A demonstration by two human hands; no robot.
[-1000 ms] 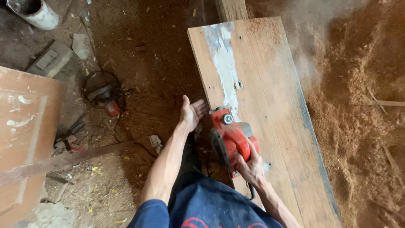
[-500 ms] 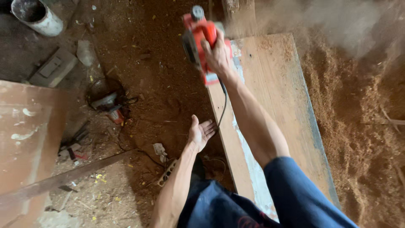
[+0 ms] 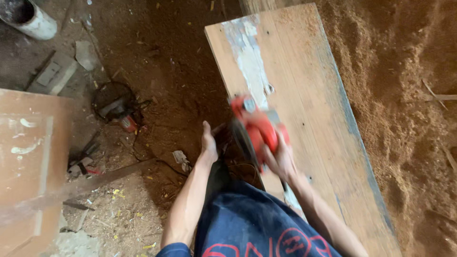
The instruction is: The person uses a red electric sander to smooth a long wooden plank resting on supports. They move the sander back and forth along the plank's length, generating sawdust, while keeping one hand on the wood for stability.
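Pulled back from the far end, the right hand now grips the red electric planer near the wooden board's left edge; hold it flat there. Left hand hangs open beside, holding nothing.

Your right hand is closed in a full grip, the fingers wrapped around and the knuckles turned up toward the camera. Your right forearm runs from the lower right up to this hand, with the wrist almost straight. Your left arm is bare and stretched forward. Your left hand hangs free beside the right one, a little apart from it. It holds nothing, and its fingers are partly hidden from view.
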